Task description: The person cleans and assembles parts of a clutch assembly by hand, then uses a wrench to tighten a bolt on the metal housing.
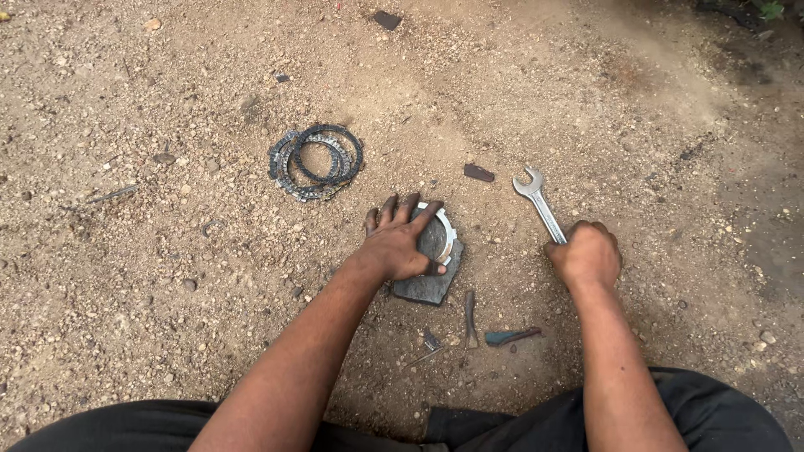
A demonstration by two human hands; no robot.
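- The left hand (400, 241) lies flat with its fingers (408, 208) spread, pressing down on a shiny metal ring (446, 238).
- The metal ring rests on a dark flat stone (429, 286) on the sandy ground (167, 251), near the middle of the view, and the hand covers most of it.
- The right hand (586, 255) is closed in a fist around the handle of a wrench (538, 203); its fingers are curled tight and mostly hidden under the hand.
- The wrench points up and to the left from the fist, its open end clear of the ground clutter and well apart from the ring.
- A stack of dark toothed rings (316, 161) lies up and to the left of the left hand, apart from it.
- A small dark flat piece (479, 172) sits between the stone and the wrench head.
- Just below the stone lie a short metal tool (470, 320), a tool with a teal handle (511, 336) and a small bit of metal (431, 341), all close together.
- Another dark scrap (387, 19) lies far off at the top.
- Pebbles are scattered all around; nothing lies between the two hands except bare dirt.
- The person's dark trousers (712, 410) show at the bottom edge.
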